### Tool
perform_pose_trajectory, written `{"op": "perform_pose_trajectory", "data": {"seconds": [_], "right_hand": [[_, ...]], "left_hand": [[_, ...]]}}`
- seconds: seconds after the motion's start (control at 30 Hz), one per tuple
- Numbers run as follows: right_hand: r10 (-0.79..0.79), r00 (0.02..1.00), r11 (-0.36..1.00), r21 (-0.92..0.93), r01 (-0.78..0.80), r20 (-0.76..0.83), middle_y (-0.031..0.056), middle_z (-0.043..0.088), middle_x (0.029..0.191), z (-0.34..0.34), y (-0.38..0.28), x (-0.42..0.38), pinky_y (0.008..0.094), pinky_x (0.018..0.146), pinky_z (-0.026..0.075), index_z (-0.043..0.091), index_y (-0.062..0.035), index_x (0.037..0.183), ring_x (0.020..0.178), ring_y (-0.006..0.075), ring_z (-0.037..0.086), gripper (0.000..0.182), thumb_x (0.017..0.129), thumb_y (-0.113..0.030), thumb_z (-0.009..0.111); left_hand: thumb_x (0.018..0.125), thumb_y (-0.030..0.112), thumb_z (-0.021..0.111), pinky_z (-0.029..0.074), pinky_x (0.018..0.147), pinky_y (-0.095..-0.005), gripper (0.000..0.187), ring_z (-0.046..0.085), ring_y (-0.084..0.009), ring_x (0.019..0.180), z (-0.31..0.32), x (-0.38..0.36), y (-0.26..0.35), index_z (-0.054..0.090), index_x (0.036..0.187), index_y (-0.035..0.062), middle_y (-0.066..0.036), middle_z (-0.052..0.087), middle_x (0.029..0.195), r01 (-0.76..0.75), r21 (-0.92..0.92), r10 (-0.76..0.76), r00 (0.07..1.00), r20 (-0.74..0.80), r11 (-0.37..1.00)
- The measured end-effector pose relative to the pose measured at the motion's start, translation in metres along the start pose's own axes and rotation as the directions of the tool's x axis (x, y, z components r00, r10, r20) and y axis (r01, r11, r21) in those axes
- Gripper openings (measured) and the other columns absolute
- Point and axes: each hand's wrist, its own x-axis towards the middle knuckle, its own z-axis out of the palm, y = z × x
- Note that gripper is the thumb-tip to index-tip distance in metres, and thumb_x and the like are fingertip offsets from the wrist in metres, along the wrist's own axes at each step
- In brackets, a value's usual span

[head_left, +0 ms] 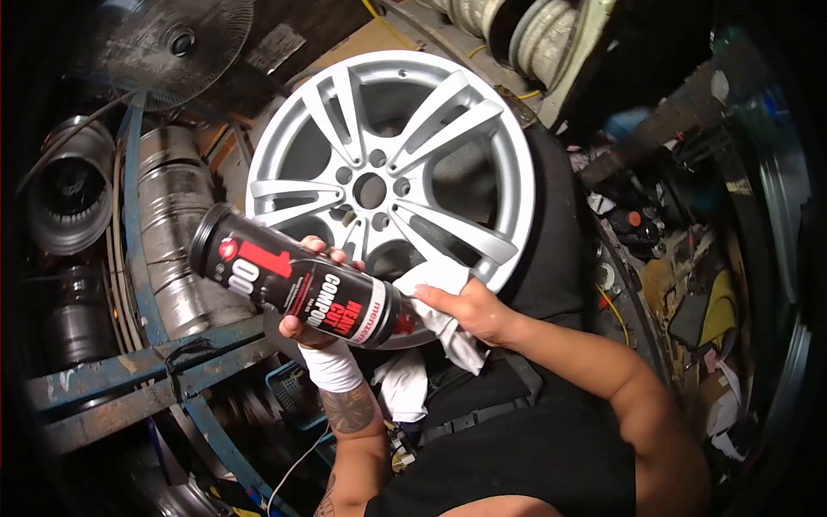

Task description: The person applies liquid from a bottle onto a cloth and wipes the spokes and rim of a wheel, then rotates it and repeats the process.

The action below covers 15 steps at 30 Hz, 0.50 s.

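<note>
My left hand (320, 248) is wrapped around a black bottle of heavy cut compound (297, 280), with red and white lettering on its label. The bottle lies tilted, its base up to the left and its narrower end with a bit of red down to the right. At that end my right hand (479, 312) pinches a white cloth (458, 338), which touches or nearly touches the bottle; the exact contact is hidden. Beneath both hands a silver alloy wheel (454, 165) rests face up, partly covered by the bottle and cloth.
Another white cloth (403, 386) lies near my waist. On the left, a blue metal rack (136, 224) stands beside several wheel rims (71, 194), below a fan (177, 43). Cluttered tools and rags, including a yellow-and-dark cloth (717, 314), fill the right side.
</note>
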Motion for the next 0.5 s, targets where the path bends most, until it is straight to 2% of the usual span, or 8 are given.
{"op": "perform_pose_trajectory", "data": {"seconds": [0.03, 0.1, 0.17, 0.3, 0.33, 0.43, 0.47, 0.5], "right_hand": [[-0.044, 0.997, 0.998, 0.032, 0.046, -0.068, 0.0039, 0.072, 0.107, 0.005, 0.002, 0.000, 0.0290, 0.087, 0.052, 0.069, -0.0002, 0.123, 0.098, 0.0118, 0.063, 0.032, 0.105, -0.026, 0.067], [-0.173, 0.985, 0.962, -0.213, 0.169, 0.003, 0.0035, 0.073, 0.096, -0.001, 0.005, 0.003, 0.0301, 0.081, 0.053, 0.073, -0.0009, 0.112, 0.089, 0.0110, 0.064, 0.034, 0.104, -0.034, 0.069], [-0.058, 0.995, 0.915, -0.394, 0.086, 0.081, 0.0053, 0.073, 0.087, -0.005, -0.003, 0.002, 0.0319, 0.077, 0.053, 0.074, -0.0009, 0.106, 0.082, 0.0119, 0.065, 0.037, 0.102, -0.038, 0.070], [0.023, 0.986, 0.837, -0.542, 0.072, 0.168, 0.0107, 0.072, 0.077, 0.010, -0.014, -0.004, 0.0349, 0.073, 0.052, 0.074, -0.0004, 0.097, 0.073, 0.0157, 0.066, 0.042, 0.100, -0.042, 0.072], [0.027, 0.982, 0.826, -0.558, 0.082, 0.185, 0.0134, 0.073, 0.078, 0.011, -0.014, -0.001, 0.0367, 0.074, 0.053, 0.074, 0.0003, 0.097, 0.073, 0.0201, 0.068, 0.040, 0.099, -0.040, 0.072], [-0.044, 0.988, 0.853, -0.509, 0.115, 0.150, 0.0147, 0.073, 0.077, 0.015, -0.004, 0.000, 0.0380, 0.070, 0.054, 0.072, 0.0011, 0.095, 0.070, 0.0228, 0.070, 0.037, 0.097, -0.036, 0.074], [-0.074, 0.987, 0.842, -0.520, 0.140, 0.146, 0.0151, 0.073, 0.076, 0.018, -0.002, 0.000, 0.0381, 0.069, 0.054, 0.072, 0.0012, 0.095, 0.069, 0.0232, 0.070, 0.036, 0.096, -0.035, 0.075], [-0.108, 0.984, 0.830, -0.532, 0.167, 0.140, 0.0154, 0.073, 0.076, 0.022, 0.000, 0.000, 0.0381, 0.068, 0.054, 0.072, 0.0013, 0.094, 0.068, 0.0235, 0.070, 0.035, 0.095, -0.033, 0.075]], "left_hand": [[0.080, 0.053, 0.084, 0.045, 0.111, -0.0624, 0.107, 0.052, -0.0356, 0.130, 0.004, 0.004, -0.004, 0.025, 0.159, 0.0118, -0.016, 0.044, 0.144, -0.053, -0.068, 0.053, 0.999, 0.010, 0.996], [0.086, 0.064, 0.078, 0.042, 0.109, -0.0685, 0.102, 0.053, -0.0364, 0.126, 0.013, 0.012, -0.013, 0.022, 0.163, 0.0259, -0.016, 0.047, 0.141, -0.150, -0.206, 0.160, 0.987, 0.029, 0.967], [0.086, 0.065, 0.077, 0.043, 0.107, -0.0680, 0.102, 0.054, -0.0370, 0.124, 0.007, 0.009, -0.011, 0.022, 0.163, 0.0265, -0.017, 0.047, 0.140, -0.165, -0.236, 0.162, 0.986, -0.033, 0.958], [0.087, 0.071, 0.071, 0.046, 0.105, -0.0678, 0.103, 0.056, -0.0380, 0.124, -0.014, -0.005, -0.018, 0.023, 0.163, 0.0210, -0.021, 0.054, 0.137, -0.202, -0.252, 0.168, 0.974, -0.150, 0.947], [0.085, 0.074, 0.071, 0.048, 0.105, -0.0648, 0.104, 0.057, -0.0388, 0.122, -0.016, -0.011, -0.021, 0.031, 0.158, 0.0110, -0.022, 0.055, 0.134, -0.217, -0.273, 0.175, 0.970, -0.172, 0.937], [0.083, 0.075, 0.072, 0.052, 0.104, -0.0603, 0.104, 0.060, -0.0398, 0.118, -0.033, -0.030, -0.017, 0.042, 0.148, -0.0008, -0.024, 0.058, 0.130, -0.154, -0.268, 0.083, 0.963, -0.258, 0.951], [0.086, 0.074, 0.070, 0.059, 0.095, -0.0575, 0.103, 0.066, -0.0445, 0.110, -0.015, -0.026, -0.016, 0.047, 0.139, -0.0107, -0.028, 0.064, 0.124, -0.166, -0.244, 0.089, 0.951, -0.296, 0.956], [0.086, 0.075, 0.069, 0.059, 0.094, -0.0568, 0.102, 0.067, -0.0441, 0.109, -0.015, -0.027, -0.014, 0.048, 0.139, -0.0103, -0.028, 0.064, 0.123, -0.169, -0.224, 0.089, 0.940, -0.330, 0.960]]}}
